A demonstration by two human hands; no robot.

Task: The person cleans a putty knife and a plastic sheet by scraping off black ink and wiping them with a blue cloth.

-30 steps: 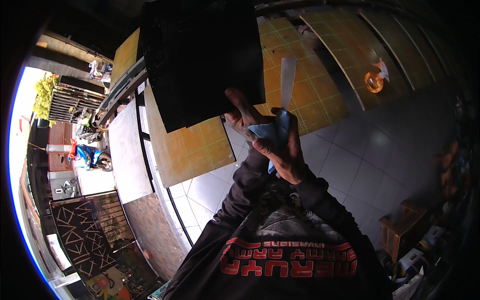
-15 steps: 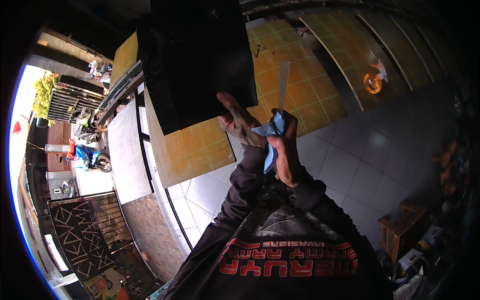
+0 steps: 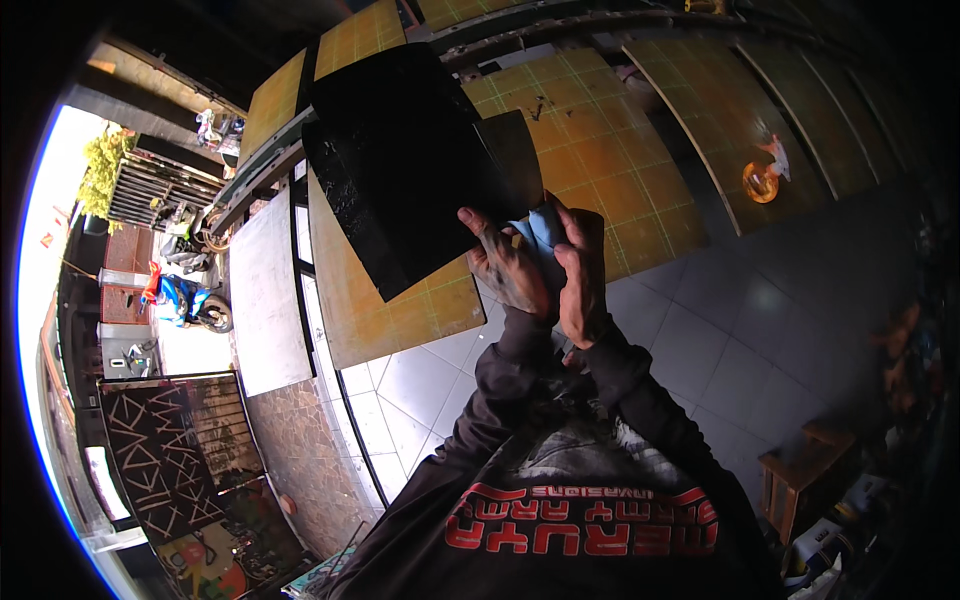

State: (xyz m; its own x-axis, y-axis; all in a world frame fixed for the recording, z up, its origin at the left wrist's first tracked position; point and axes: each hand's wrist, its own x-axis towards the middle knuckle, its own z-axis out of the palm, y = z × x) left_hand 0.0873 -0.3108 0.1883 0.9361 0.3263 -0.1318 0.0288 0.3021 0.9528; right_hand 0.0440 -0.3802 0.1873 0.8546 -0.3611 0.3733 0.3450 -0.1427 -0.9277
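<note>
Head view: left hand [image 3: 508, 272], thumb uppermost, clamps black sheet [image 3: 400, 165]; right hand [image 3: 581, 268] curls tight round blue cloth [image 3: 543, 228].

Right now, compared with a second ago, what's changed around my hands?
The blade in your right hand has swung left and shows its broad face. The black sheet has turned, its far edge now in view. Your left hand still holds the sheet, your right the blue cloth.

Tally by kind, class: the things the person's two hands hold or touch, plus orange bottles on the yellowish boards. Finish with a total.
Black sheet: 1
Blue cloth: 1
Flat blade: 1
Orange bottle: 1
Total: 4
</note>
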